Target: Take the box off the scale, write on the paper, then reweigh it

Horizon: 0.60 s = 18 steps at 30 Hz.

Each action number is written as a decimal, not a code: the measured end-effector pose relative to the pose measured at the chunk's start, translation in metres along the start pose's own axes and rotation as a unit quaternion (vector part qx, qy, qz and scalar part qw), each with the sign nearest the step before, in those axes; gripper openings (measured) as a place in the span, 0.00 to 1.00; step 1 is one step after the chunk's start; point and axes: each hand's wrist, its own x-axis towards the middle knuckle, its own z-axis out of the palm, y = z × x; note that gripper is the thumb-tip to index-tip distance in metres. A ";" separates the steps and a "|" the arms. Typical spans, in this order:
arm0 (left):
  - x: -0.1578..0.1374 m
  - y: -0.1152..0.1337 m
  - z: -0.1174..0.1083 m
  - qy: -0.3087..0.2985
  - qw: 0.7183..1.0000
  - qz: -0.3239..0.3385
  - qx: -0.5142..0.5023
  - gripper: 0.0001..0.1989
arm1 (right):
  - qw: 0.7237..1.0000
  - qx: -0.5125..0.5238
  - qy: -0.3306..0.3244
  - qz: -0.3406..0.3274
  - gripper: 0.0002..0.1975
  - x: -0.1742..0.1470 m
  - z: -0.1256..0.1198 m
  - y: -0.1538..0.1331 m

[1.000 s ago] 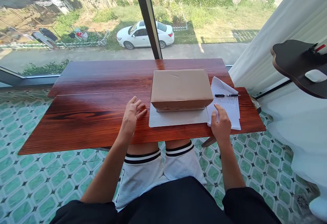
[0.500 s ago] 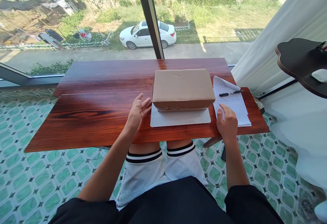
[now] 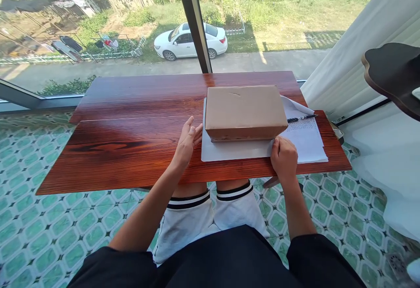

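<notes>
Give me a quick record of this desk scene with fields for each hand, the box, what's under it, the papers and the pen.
left hand: open, at the left edge of the white sheet, beside the box
right hand: curled, at the sheet's near right corner
cardboard box: closed, resting on the sheet
white sheet: flat on the wooden table
printed papers: right of the box
pen: lying on the papers

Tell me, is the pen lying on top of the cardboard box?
No, the pen lies on the printed paper to the right of the cardboard box, not on it.
</notes>
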 end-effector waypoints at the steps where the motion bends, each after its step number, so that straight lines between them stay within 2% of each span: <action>1: 0.000 0.000 0.001 -0.002 1.000 0.003 0.003 0.40 | 1.000 0.001 0.001 0.000 0.24 0.000 0.000 0.000; 7: -0.002 0.001 0.000 -0.008 1.000 0.004 0.001 0.36 | 1.000 0.003 0.017 0.011 0.24 -0.001 0.001 -0.001; 11: -0.007 0.004 -0.006 0.008 0.999 0.037 0.026 0.33 | 0.992 0.053 0.109 0.044 0.21 -0.002 -0.006 -0.002; 13: -0.012 0.008 -0.009 0.032 0.993 0.088 0.067 0.29 | 0.979 0.078 0.178 0.059 0.18 -0.005 -0.013 -0.006; 15: -0.020 0.012 -0.013 0.055 0.979 0.160 0.110 0.24 | 0.967 0.116 0.225 0.038 0.16 -0.008 -0.020 -0.016; 16: -0.025 0.015 -0.015 0.062 0.969 0.200 0.128 0.22 | 0.963 0.146 0.224 0.009 0.14 -0.010 -0.023 -0.024; 18: -0.035 0.022 -0.017 0.059 0.945 0.283 0.152 0.19 | 0.959 0.223 0.163 -0.071 0.12 -0.012 -0.026 -0.046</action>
